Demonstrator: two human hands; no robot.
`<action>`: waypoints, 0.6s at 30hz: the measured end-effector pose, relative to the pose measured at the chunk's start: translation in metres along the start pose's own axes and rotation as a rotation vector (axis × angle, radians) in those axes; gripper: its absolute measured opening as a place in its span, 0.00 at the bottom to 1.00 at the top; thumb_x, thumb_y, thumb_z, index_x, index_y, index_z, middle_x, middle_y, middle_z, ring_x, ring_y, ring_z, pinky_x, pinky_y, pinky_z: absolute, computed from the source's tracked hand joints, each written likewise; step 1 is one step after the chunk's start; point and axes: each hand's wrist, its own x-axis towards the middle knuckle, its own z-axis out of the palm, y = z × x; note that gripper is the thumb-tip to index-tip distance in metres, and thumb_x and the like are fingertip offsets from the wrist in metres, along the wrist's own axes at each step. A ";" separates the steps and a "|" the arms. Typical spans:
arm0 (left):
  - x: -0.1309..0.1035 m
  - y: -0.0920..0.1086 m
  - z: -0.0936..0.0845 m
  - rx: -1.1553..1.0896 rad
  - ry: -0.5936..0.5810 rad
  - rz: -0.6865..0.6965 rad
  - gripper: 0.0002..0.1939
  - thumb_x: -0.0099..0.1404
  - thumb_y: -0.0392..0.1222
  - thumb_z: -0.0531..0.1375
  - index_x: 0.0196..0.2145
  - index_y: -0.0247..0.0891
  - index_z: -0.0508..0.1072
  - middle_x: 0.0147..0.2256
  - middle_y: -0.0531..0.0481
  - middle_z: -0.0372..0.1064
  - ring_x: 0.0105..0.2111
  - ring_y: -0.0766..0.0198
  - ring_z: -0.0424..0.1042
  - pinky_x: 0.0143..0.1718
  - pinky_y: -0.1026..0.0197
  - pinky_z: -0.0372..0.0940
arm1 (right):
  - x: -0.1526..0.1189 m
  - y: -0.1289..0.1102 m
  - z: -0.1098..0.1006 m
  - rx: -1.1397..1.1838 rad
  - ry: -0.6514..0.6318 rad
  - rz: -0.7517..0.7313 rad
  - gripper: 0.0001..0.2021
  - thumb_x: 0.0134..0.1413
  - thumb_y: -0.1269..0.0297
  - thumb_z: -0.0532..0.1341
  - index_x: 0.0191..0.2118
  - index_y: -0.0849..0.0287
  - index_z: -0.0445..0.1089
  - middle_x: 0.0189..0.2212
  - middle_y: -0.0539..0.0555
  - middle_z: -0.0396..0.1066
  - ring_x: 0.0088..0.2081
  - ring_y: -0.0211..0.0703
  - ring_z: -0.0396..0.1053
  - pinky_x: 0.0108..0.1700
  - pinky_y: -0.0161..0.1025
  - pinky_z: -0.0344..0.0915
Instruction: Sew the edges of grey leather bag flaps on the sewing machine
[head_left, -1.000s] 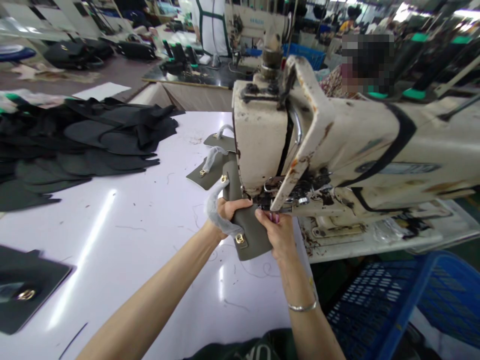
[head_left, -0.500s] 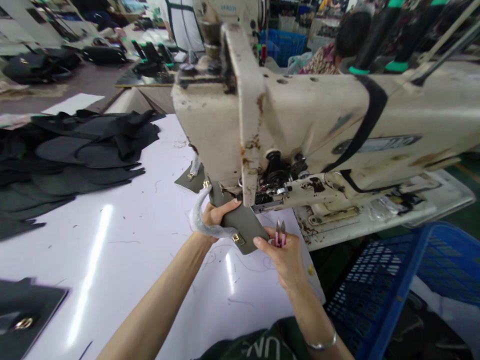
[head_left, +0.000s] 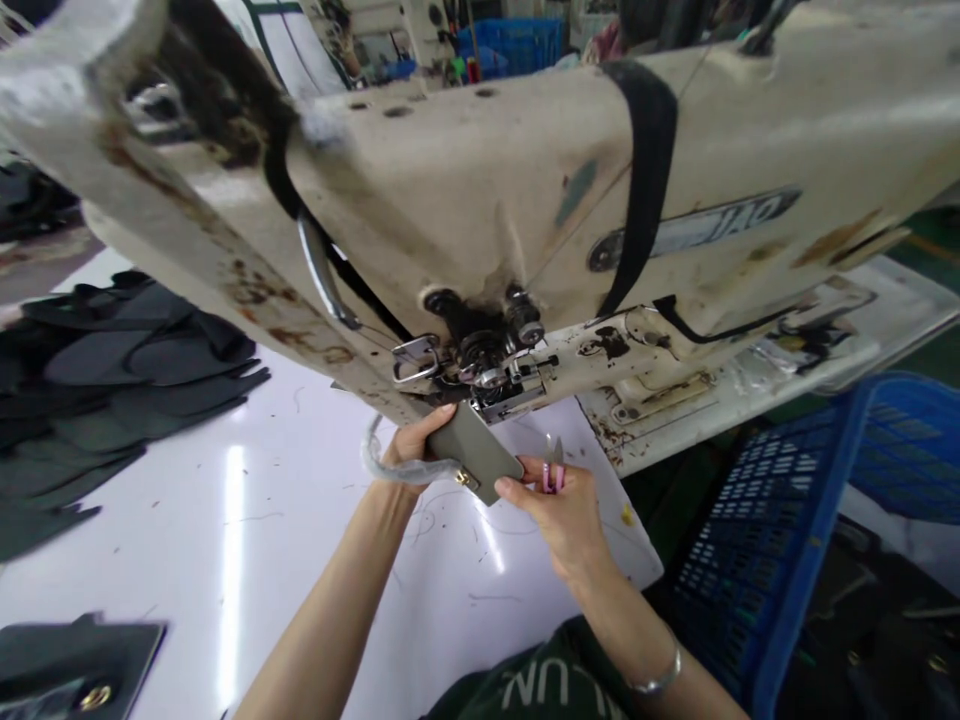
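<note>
A grey-green bag panel (head_left: pixel 474 452) lies under the head of a sewing machine (head_left: pixel 480 200), its far end hidden by the machine. My left hand (head_left: pixel 411 445) grips the panel's left side, thumb on top close to the presser area. A plastic-wrapped handle (head_left: pixel 405 472) loops over that wrist and joins a gold metal fitting (head_left: pixel 466 480) on the panel. My right hand (head_left: pixel 559 505) pinches the near right corner between thumb and fingers. Tucked in its fingers is a pair of small pink-handled thread snips (head_left: pixel 553 475), blades pointing away from me.
Dark cut pieces (head_left: pixel 127 370) are heaped on the white table (head_left: pixel 300 560) at left. Another dark panel with a gold ring (head_left: pixel 82 670) lies at the near left. A blue plastic crate (head_left: pixel 787 560) with dark pieces inside stands at right. Loose threads litter the tabletop.
My view has moved closer to the machine, whose head now looms larger and covers the panel's far end. Both hands keep their hold on the panel; the snips have tilted slightly.
</note>
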 end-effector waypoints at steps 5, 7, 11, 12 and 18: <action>-0.001 -0.001 -0.001 -0.006 -0.024 0.016 0.17 0.48 0.44 0.74 0.35 0.39 0.77 0.29 0.49 0.78 0.25 0.56 0.76 0.30 0.57 0.77 | 0.002 0.002 -0.005 -0.185 0.047 -0.070 0.08 0.48 0.60 0.69 0.32 0.58 0.81 0.26 0.50 0.76 0.27 0.40 0.68 0.31 0.34 0.63; -0.003 0.000 0.000 -0.010 -0.040 0.049 0.17 0.49 0.43 0.74 0.36 0.39 0.77 0.30 0.51 0.78 0.25 0.58 0.76 0.31 0.58 0.77 | 0.002 0.003 -0.007 -0.308 0.076 -0.123 0.09 0.50 0.58 0.68 0.29 0.59 0.80 0.23 0.49 0.73 0.24 0.37 0.63 0.27 0.33 0.59; -0.008 0.003 0.006 -0.015 -0.006 0.086 0.17 0.47 0.42 0.75 0.35 0.38 0.77 0.31 0.50 0.78 0.26 0.57 0.77 0.32 0.58 0.77 | -0.001 0.002 -0.009 -0.397 0.098 -0.167 0.11 0.51 0.57 0.68 0.27 0.60 0.78 0.21 0.47 0.68 0.22 0.34 0.56 0.25 0.33 0.52; -0.008 0.004 0.007 -0.018 0.005 0.089 0.17 0.46 0.42 0.75 0.34 0.38 0.77 0.30 0.49 0.78 0.26 0.57 0.77 0.32 0.57 0.77 | -0.002 0.001 -0.008 -0.399 0.100 -0.172 0.12 0.52 0.56 0.67 0.27 0.60 0.77 0.20 0.47 0.66 0.22 0.33 0.55 0.24 0.33 0.51; -0.008 0.002 0.006 -0.013 -0.021 0.109 0.20 0.48 0.44 0.74 0.39 0.40 0.79 0.34 0.47 0.80 0.30 0.51 0.78 0.34 0.53 0.77 | 0.004 -0.003 -0.006 -0.426 0.163 -0.199 0.28 0.53 0.47 0.66 0.15 0.57 0.54 0.15 0.44 0.45 0.21 0.33 0.44 0.23 0.35 0.43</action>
